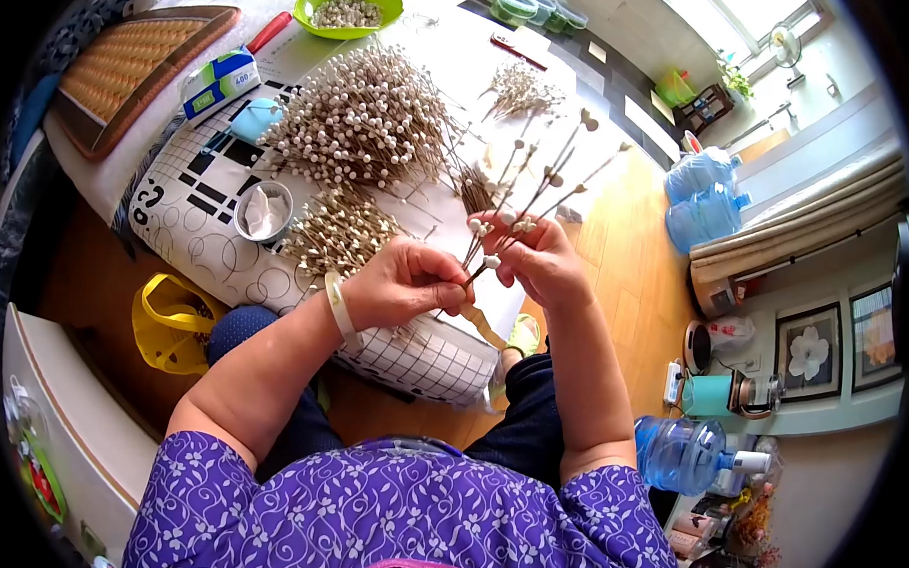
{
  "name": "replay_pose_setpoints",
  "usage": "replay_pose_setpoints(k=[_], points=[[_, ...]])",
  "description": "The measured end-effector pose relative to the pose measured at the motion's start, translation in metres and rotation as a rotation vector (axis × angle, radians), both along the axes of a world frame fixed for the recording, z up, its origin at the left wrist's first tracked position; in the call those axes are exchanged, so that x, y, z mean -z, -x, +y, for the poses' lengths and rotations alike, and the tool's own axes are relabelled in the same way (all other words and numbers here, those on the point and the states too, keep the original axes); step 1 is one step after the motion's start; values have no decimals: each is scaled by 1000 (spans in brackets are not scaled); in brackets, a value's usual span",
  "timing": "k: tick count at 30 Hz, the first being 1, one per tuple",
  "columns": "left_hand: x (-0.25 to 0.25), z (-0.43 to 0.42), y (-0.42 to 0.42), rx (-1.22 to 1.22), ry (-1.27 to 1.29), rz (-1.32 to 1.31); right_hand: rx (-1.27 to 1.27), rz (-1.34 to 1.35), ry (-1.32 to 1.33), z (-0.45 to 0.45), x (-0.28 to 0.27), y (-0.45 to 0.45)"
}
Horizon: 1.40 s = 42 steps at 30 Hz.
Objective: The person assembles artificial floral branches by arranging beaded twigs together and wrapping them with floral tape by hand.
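Observation:
Above the near edge of the cloth-covered table (442, 369), my left hand (415, 280) pinches the lower end of a thin brown stem bunch. My right hand (538, 259) is closed around the upper part of the same spray of stems (553, 172), which carries white and brown buds and fans out away from me. A white bud (491, 261) shows between the two hands. Beyond my left hand lie a small heap of cream-tipped stems (341, 230) and a large heap of white-berried stems (360, 115).
A white cup (264, 211) stands left of the small heap, near a blue-green packet (221, 82). Farther back are a green bowl (348, 10) of beads and another stem pile (521, 89). A yellow bag (173, 324) is on the floor at left; water bottles (684, 454) stand at right.

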<state>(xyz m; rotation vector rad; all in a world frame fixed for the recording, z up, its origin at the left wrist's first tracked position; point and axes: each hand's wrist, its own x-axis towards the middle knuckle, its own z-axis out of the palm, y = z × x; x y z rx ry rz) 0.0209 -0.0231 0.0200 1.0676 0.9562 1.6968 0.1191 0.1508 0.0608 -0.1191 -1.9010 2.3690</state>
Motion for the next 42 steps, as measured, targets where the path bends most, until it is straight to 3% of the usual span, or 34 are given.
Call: replay_pose_setpoints(k=[7,12,19,24,28,30,42], points=[[1,0,-4,152,102,28,-65,17,158,7,7,-6],[6,7,-5,200,94,19,-1,-25,129,10,21,-3],[8,10,-4,71,125,48,110,-39,-62,17,19,-4],[9,9,-2,37,235,-63,195,-17,-21,33,18,-9],[17,14,7,-162,286,31,214,38,26,48,14,-18],[17,18,4,-240,269,-44,145,-10,-1,39,14,-20],[16,21,0,-152,341,-153,174,-84,-78,11,30,-5]])
